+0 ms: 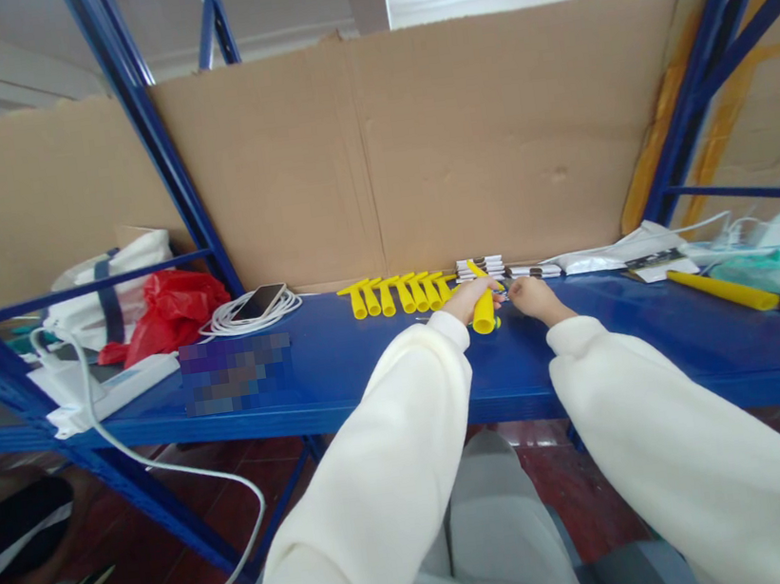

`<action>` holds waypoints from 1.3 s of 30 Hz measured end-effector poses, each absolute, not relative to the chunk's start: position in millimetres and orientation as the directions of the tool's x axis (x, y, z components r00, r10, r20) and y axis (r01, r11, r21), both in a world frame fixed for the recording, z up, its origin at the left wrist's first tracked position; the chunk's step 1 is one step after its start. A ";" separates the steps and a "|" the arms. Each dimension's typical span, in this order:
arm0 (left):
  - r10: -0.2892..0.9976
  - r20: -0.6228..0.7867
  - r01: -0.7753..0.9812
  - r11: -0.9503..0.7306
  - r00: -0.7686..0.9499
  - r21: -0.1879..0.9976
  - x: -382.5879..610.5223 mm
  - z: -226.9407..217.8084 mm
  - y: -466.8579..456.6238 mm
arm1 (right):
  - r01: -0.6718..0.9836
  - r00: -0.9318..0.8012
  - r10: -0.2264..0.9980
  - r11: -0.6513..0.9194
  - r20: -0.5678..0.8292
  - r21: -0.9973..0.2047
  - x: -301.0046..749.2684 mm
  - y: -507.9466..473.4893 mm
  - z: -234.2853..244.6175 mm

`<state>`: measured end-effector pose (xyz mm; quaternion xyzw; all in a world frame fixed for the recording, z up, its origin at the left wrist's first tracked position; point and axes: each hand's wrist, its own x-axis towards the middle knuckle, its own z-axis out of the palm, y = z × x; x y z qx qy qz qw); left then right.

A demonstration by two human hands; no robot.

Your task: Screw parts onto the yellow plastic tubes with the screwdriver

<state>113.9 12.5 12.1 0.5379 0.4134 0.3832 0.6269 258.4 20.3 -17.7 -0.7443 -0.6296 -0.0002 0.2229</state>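
Note:
My left hand is wrapped round a yellow tube-shaped plastic piece, its round hollow end facing me. Close to its right, my right hand has its fingers curled together near the far part of that piece. Whatever those fingers pinch is hidden or too small to make out. To the left of my hands, several similar yellow pieces lie side by side in a row, hollow ends toward me. Just beyond my hands is a stack of small white-and-dark pieces.
A blue shelf bears everything, with cardboard behind. At left are a coiled white cable, a phone, a red bag and a power strip. A longer yellow tube lies at right, beside a green bundle.

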 end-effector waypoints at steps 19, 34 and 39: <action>0.982 0.152 0.183 -0.171 0.117 0.968 40.5 28.5 5.0 | 0.880 -0.118 0.951 0.234 0.287 -0.413 254.5 24.4 -24.4; 0.949 0.312 0.287 -0.309 0.039 0.907 -6.2 -4.7 4.9 | 0.978 -0.041 0.960 0.095 0.276 -0.186 255.0 28.2 -27.0; 0.960 0.274 0.330 -0.279 0.064 0.902 -6.0 -7.6 1.8 | 0.962 -0.049 0.946 0.131 0.320 -0.241 258.1 29.7 -22.5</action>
